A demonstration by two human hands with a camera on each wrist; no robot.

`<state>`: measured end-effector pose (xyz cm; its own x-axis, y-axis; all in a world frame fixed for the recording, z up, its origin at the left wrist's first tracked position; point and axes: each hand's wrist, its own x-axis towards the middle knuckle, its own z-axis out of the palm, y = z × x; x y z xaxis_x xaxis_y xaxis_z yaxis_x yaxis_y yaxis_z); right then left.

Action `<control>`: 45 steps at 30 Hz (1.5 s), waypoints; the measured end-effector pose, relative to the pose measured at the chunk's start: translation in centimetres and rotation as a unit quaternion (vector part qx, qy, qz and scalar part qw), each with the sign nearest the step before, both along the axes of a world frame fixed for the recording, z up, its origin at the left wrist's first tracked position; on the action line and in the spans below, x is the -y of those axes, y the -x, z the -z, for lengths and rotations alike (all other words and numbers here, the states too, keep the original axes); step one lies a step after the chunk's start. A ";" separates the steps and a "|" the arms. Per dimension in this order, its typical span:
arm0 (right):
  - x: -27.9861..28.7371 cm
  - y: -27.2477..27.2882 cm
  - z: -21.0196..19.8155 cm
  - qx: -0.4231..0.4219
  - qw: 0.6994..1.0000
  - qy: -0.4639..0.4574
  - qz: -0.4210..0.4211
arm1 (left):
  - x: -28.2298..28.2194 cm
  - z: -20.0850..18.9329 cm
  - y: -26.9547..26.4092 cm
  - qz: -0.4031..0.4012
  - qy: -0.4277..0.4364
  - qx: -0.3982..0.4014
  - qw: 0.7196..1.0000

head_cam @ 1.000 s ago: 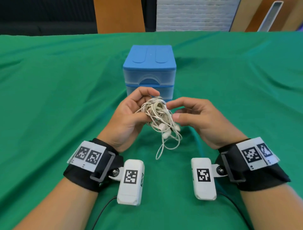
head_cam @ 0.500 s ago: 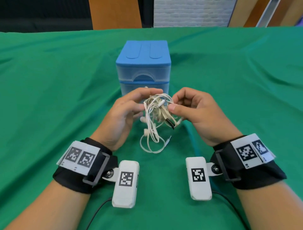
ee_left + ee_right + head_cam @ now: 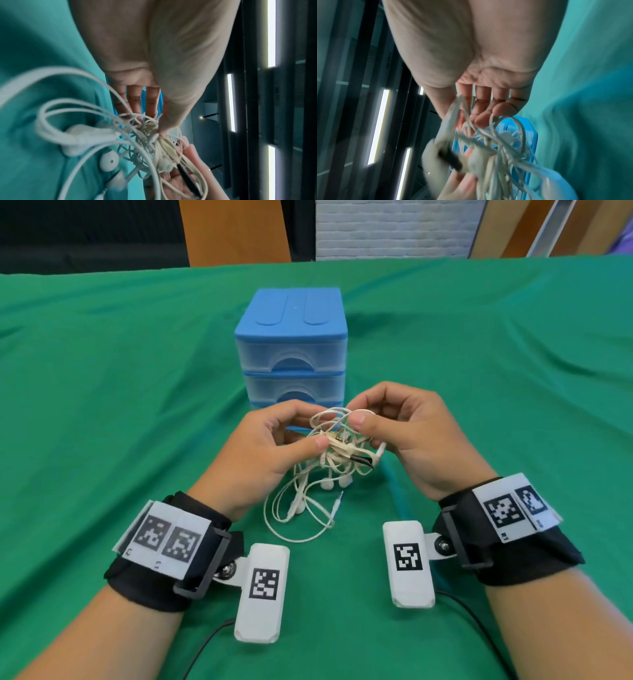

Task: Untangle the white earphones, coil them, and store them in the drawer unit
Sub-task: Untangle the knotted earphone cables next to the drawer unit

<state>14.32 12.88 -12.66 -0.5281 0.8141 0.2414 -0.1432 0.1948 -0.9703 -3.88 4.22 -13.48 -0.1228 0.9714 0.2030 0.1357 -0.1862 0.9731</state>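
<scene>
Both hands hold the earphones [image 3: 334,453] up off the cloth [image 3: 120,392], just near of the drawer unit [image 3: 291,337]. From the head view, the left hand [image 3: 270,446] pinches the knot between thumb and curled fingers, and the right hand [image 3: 407,433] pinches its upper right loops the same way. Loose loops, earbuds and the plug [image 3: 339,496] dangle below the knot, the lowest loops lying on the cloth between the two wrists. All drawers look pushed in.

Left wrist view: the left thumb [image 3: 171,108] presses into the tangled cord [image 3: 149,132], and an earbud [image 3: 109,161] hangs on the left against the green cloth [image 3: 34,54].

Right wrist view: blurred, but the right hand's fingers [image 3: 488,108] curl around strands [image 3: 488,142], and the blue drawer unit [image 3: 527,135] shows behind them. A dark piece [image 3: 450,158] sits in the tangle.
</scene>
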 end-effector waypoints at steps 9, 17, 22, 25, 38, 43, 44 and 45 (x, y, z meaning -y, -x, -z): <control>-0.9 -0.9 -0.2 0.078 0.990 0.063 0.095 | -0.1 0.4 0.5 -0.019 -0.005 0.060 0.998; 0.0 -0.8 0.0 0.144 0.989 0.017 -0.006 | -0.1 0.4 0.6 -0.017 -0.032 0.111 0.993; -0.2 -0.7 0.0 0.126 0.992 -0.002 -0.004 | -0.2 0.5 0.5 -0.012 -0.037 0.110 0.993; -0.5 -0.8 0.0 0.067 0.997 -0.025 0.016 | -0.1 0.3 0.4 -0.007 -0.043 0.100 0.994; 0.3 -0.8 0.0 0.154 0.983 -0.060 -0.075 | 0.0 -0.1 0.2 0.008 -0.047 0.059 0.997; -0.3 -0.7 -0.1 0.069 0.994 -0.087 0.009 | 0.1 -0.3 -0.1 0.044 -0.045 0.047 0.997; -0.5 -0.8 0.0 0.078 0.992 -0.098 0.000 | 0.1 -0.3 -0.2 0.057 -0.043 0.042 0.997; -0.6 -0.8 0.1 0.096 0.989 -0.116 -0.016 | 0.2 -0.4 -0.3 0.070 -0.041 0.037 0.996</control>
<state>15.17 13.48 -12.77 -0.6061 0.7313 0.3127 0.0295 0.4135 -0.9100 -3.62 4.05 -13.13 -0.0053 0.9606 0.2778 0.0319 -0.2775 0.9602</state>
